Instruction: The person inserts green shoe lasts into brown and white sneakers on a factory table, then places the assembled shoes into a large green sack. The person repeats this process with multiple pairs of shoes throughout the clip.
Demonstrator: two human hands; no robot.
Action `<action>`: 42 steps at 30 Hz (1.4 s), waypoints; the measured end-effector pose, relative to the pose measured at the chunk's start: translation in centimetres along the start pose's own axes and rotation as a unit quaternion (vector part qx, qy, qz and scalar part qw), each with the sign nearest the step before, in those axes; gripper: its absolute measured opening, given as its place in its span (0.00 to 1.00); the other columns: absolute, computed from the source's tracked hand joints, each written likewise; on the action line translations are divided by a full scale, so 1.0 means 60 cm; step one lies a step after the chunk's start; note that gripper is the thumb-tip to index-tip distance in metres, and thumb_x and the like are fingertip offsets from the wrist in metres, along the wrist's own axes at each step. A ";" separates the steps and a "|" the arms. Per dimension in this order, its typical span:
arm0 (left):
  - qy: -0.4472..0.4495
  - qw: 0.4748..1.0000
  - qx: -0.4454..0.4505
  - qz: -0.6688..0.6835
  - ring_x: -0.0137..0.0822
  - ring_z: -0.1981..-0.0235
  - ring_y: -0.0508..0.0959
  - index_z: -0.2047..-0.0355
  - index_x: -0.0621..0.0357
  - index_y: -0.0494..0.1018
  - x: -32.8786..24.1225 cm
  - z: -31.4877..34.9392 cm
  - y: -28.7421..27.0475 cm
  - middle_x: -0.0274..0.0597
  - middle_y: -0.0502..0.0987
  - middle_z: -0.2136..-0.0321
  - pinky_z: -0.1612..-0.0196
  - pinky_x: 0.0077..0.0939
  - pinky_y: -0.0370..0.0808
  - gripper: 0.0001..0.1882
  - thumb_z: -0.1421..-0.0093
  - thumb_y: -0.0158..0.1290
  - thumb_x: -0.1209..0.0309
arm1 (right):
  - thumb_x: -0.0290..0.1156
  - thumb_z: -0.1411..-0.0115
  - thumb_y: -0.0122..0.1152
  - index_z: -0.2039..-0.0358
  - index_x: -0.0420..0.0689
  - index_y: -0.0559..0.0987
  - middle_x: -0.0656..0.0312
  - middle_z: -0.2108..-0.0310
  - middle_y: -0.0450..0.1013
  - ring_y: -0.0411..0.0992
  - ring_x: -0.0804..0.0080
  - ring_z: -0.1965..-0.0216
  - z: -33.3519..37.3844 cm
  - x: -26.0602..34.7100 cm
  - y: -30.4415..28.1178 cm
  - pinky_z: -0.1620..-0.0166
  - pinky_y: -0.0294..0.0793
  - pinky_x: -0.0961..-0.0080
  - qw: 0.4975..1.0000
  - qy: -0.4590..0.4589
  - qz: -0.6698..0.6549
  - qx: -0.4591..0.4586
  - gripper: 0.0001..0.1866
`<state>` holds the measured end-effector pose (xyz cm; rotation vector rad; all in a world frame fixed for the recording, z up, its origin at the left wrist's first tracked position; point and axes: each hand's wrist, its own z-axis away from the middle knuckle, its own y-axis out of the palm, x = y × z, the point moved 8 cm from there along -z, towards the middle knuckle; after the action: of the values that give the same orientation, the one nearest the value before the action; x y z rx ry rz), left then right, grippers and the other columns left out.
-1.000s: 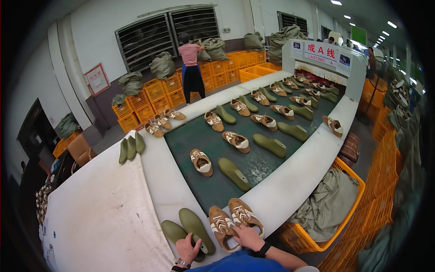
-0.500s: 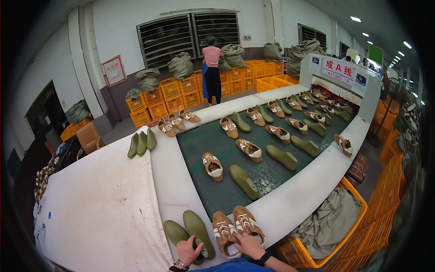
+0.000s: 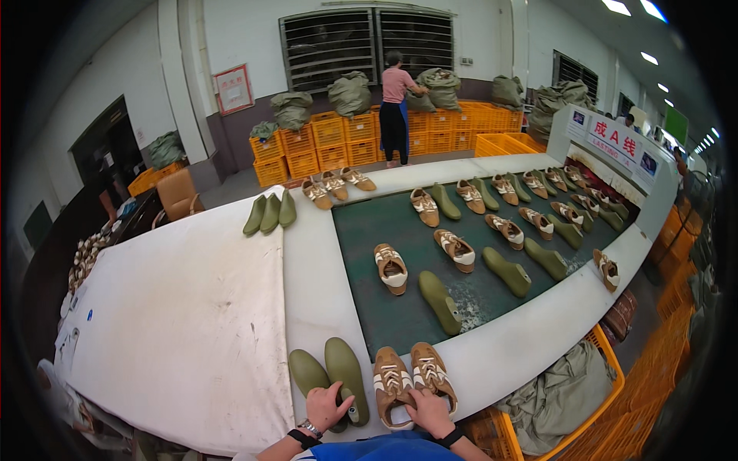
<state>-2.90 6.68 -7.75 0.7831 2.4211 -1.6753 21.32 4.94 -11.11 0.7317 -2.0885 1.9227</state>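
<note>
At the near edge of the white worktop, a pair of olive-green shoe lasts (image 3: pixel 344 369) lies side by side. My left hand (image 3: pixel 327 407) grips their near ends, thumb and fingers bent over them. Just to the right stands a pair of brown suede sneakers (image 3: pixel 393 378) with white stripes and laces, toes pointing away from me. My right hand (image 3: pixel 430 412) is closed on the heel part of the sneakers, with its fingertips at the shoe openings. The palms of both hands are hidden.
A dark green conveyor belt (image 3: pixel 361 261) carries several sneakers and green lasts. Three lasts (image 3: pixel 269 213) and three sneakers (image 3: pixel 334 184) sit at its far left. A lone sneaker (image 3: pixel 606 270) rests on the right ledge. An orange crate (image 3: pixel 607 338) holds grey-green cloth. Beyond, a person (image 3: pixel 396 100) stands.
My view has swung a little left, so the scene sits further right. Both hands stay on the same lasts and sneakers. The person at the back now reaches an arm toward a sack.
</note>
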 end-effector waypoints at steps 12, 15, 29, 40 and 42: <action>0.001 1.000 -0.009 -0.014 0.43 0.78 0.75 0.62 0.55 0.75 0.002 -0.002 0.001 0.42 0.74 0.83 0.66 0.37 0.70 0.18 0.47 0.58 0.57 | 0.40 0.51 0.65 0.55 0.50 0.75 0.56 0.67 0.72 0.75 0.55 0.70 -0.002 0.005 -0.002 0.67 0.75 0.63 1.000 0.003 0.005 0.006 0.22; -0.001 1.000 -0.015 -0.003 0.43 0.78 0.75 0.61 0.55 0.75 0.002 -0.001 0.000 0.41 0.74 0.83 0.67 0.37 0.70 0.18 0.47 0.58 0.57 | 0.39 0.51 0.65 0.55 0.50 0.75 0.56 0.67 0.72 0.75 0.54 0.70 -0.004 0.005 -0.001 0.67 0.75 0.63 1.000 -0.005 0.003 -0.002 0.22; -0.010 0.999 -0.041 -0.001 0.42 0.78 0.76 0.63 0.54 0.76 0.008 0.000 -0.002 0.40 0.75 0.83 0.66 0.36 0.71 0.16 0.47 0.58 0.58 | 0.42 0.51 0.65 0.55 0.50 0.76 0.55 0.64 0.73 0.75 0.54 0.68 -0.003 -0.004 0.018 0.66 0.75 0.61 1.000 0.007 0.007 0.009 0.22; -0.032 0.998 -0.057 0.011 0.45 0.78 0.76 0.66 0.52 0.76 0.006 -0.005 0.009 0.42 0.75 0.84 0.69 0.37 0.71 0.16 0.43 0.54 0.54 | 0.40 0.53 0.67 0.48 0.49 0.71 0.50 0.62 0.75 0.74 0.51 0.64 -0.014 0.007 0.034 0.60 0.73 0.56 0.997 -0.042 0.054 0.034 0.30; -0.065 0.998 -0.018 0.007 0.42 0.76 0.76 0.65 0.53 0.77 0.016 -0.005 0.017 0.40 0.74 0.83 0.65 0.35 0.71 0.16 0.43 0.54 0.54 | 0.38 0.52 0.66 0.50 0.47 0.72 0.50 0.63 0.75 0.74 0.50 0.64 -0.028 0.017 0.036 0.62 0.73 0.56 0.995 -0.071 0.034 0.054 0.28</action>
<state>-3.20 7.55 -8.86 0.6625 2.3471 -1.6194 19.10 6.40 -12.29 0.8538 -2.1298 2.0900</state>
